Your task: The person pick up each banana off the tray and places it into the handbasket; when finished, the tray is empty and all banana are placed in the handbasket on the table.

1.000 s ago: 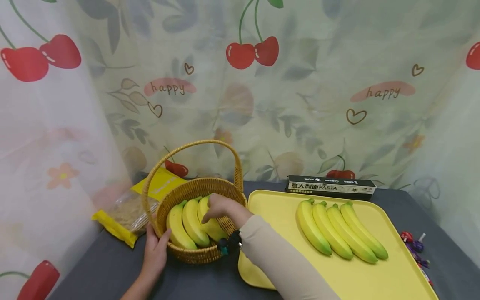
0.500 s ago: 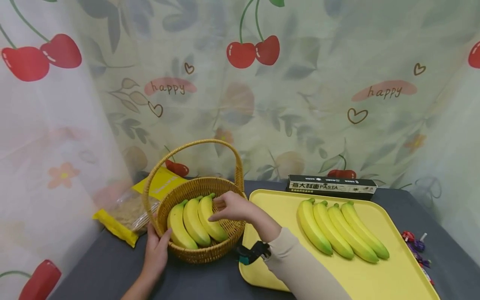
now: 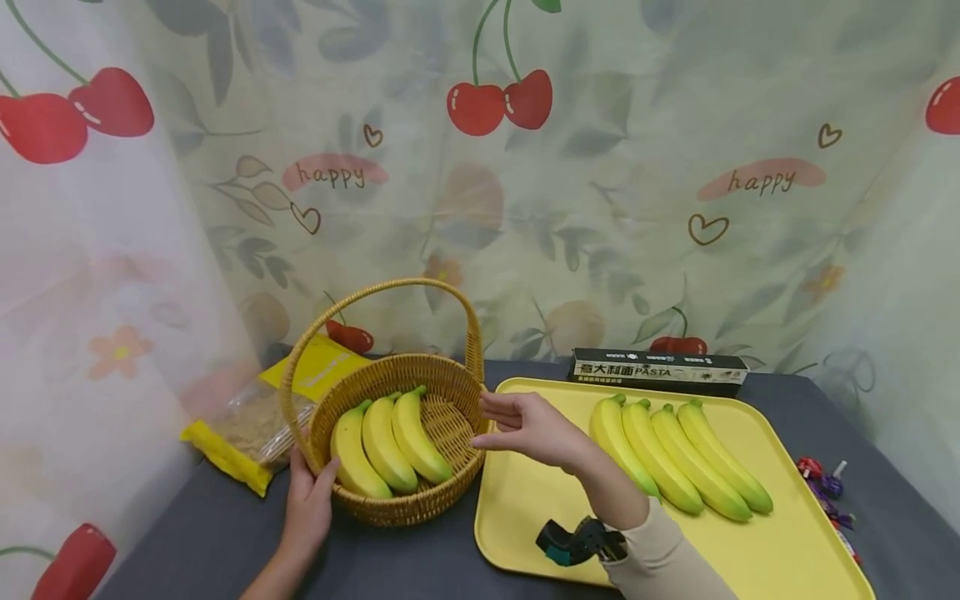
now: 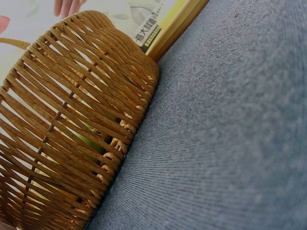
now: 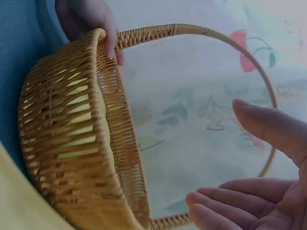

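Note:
A wicker basket (image 3: pixel 405 510) with a tall arched handle stands on the left half of the table, three bananas (image 3: pixel 388 442) lying side by side in it. My left hand (image 3: pixel 306 504) grips the basket's left rim, thumb inside and fingers outside. My right hand (image 3: pixel 536 429) hovers by the basket's right rim, above the tray's left edge. Its thumb and fingers are spread apart with nothing between them, which the right wrist view confirms. Several more bananas (image 3: pixel 678 454) lie in a row on the yellow tray (image 3: pixel 540 533).
Behind the tray is a black pasta box (image 3: pixel 660 372). A yellow and clear food packet (image 3: pixel 255 417) lies left of the basket. Wrapped lollipops (image 3: pixel 825 487) lie right of the tray. A printed curtain (image 3: pixel 525 208) hangs at the back and sides.
My right hand has let go of the rightmost banana in the basket and moved right, out past the rim. The left hand has kept its place on the basket.

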The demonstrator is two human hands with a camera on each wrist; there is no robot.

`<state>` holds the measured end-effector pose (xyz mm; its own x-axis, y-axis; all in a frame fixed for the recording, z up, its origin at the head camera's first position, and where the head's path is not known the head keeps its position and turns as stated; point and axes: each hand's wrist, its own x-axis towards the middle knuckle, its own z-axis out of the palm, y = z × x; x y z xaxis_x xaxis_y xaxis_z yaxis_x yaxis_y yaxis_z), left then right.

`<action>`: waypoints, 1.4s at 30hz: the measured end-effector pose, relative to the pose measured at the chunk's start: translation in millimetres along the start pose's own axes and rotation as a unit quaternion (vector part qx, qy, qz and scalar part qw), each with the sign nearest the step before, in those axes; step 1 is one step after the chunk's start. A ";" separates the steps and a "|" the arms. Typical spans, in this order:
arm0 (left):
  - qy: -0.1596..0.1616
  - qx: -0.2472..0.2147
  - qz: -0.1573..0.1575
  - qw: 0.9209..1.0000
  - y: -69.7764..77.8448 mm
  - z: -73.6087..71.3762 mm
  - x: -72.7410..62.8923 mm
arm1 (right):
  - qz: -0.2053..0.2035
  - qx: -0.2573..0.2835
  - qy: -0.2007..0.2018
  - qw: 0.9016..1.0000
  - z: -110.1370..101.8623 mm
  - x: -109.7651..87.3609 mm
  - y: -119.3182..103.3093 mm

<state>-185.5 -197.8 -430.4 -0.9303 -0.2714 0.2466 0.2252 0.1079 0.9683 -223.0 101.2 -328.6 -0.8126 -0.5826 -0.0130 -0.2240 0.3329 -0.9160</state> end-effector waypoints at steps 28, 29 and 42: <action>-0.011 0.023 -0.012 1.000 1.3 -1.4 -0.3 | 0.071 0.008 0.230 0.970 -59.0 -88.3 81.2; -0.012 0.022 -0.012 1.000 1.2 -1.0 -0.2 | 0.078 0.001 0.235 0.969 -61.6 -89.7 84.9; -0.005 0.029 -0.006 1.000 1.4 -0.8 -0.6 | 0.136 -0.003 0.242 0.961 -73.4 -92.4 113.9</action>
<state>-184.4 -198.3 -429.2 -0.9361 -0.2625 0.2342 0.1973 0.1592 0.9673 -212.9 247.3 -402.3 -0.9961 -0.0618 -0.0623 0.0297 0.4299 -0.9024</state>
